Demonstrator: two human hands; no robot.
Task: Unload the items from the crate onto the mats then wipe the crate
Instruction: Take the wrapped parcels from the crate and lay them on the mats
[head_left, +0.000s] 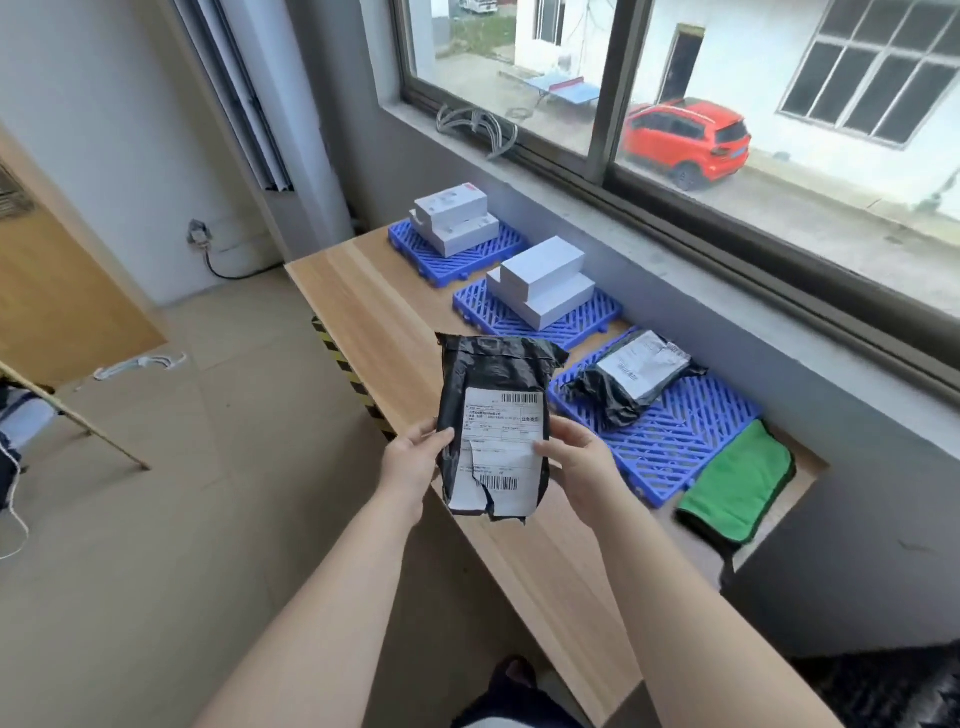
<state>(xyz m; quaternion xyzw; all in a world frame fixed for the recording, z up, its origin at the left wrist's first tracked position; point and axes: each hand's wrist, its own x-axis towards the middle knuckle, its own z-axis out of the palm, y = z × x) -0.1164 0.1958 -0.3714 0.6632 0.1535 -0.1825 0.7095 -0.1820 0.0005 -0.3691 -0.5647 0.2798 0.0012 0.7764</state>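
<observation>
Unloading is in hand: a black parcel (493, 426) is held above the surface's (363, 291) near edge, the left hand (410, 457) and right hand (582, 457) fingers clamped on its sides. Next, placement is called for on the near blue mat (670, 436), beside the parcel already there (631, 376).

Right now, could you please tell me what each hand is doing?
Left hand: closed on the left edge of the black plastic mailer bag with the torn white label.
Right hand: closed on its right edge.
</observation>
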